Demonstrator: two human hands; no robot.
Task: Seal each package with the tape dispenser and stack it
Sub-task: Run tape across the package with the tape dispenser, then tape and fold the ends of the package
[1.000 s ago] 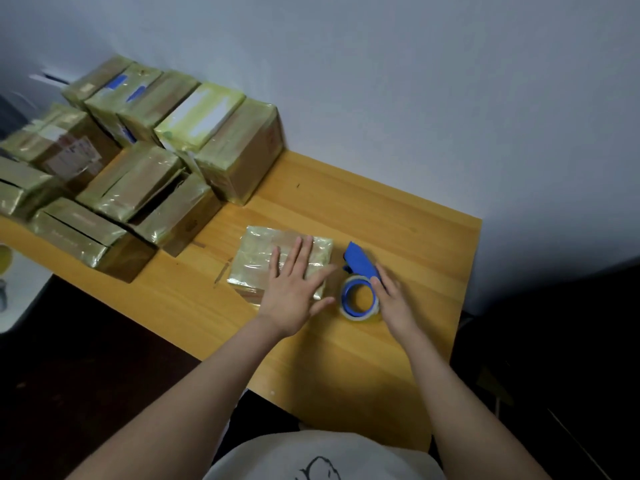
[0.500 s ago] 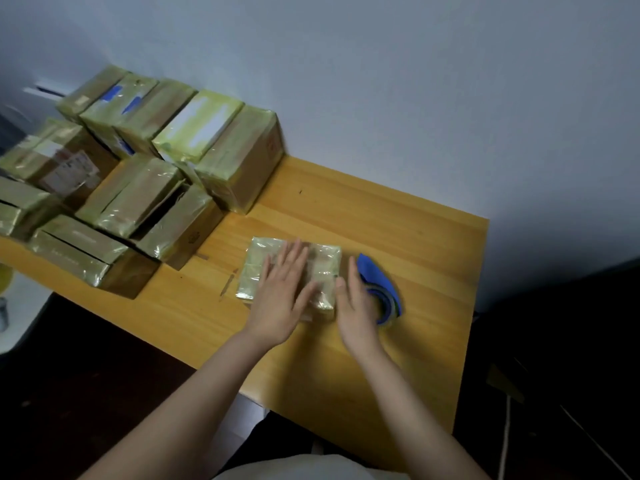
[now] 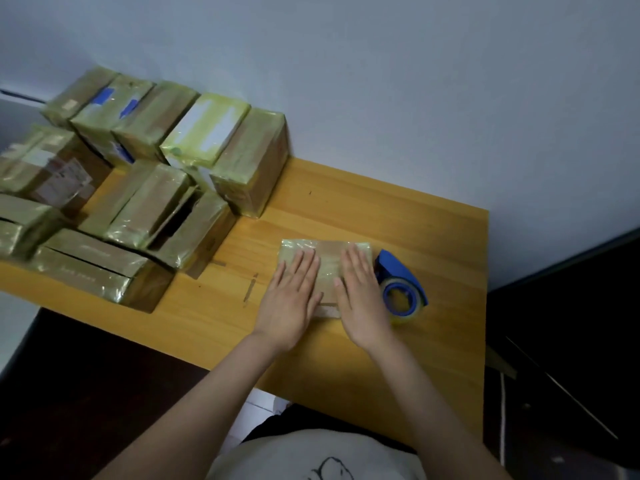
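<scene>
While both of my hands are lying flat on the small tape-wrapped package, neither one is gripping anything. My left hand is pressing on the package's left half, fingers straight, close together and pointing toward the far wall. My right hand is pressing on the right half in the same way, and both thumbs are angling in toward the middle. A narrow strip of the package's glossy top is showing between the two hands, and its far edge is showing beyond my fingertips.

That package is sitting on the right part of the wooden table, closer to the near edge than to the wall. Just to its right, the blue tape dispenser is lying on the tabletop with its roll of clear tape turned toward me; it is sitting right beside the outer edge of my right hand, though I cannot tell whether the two are touching.

Well apart, the sealed boxes are crowding the left and far-left part of the table, some lying on others and the farthest ones standing against the wall. My white shirt is showing at the nearest edge of the view.
</scene>
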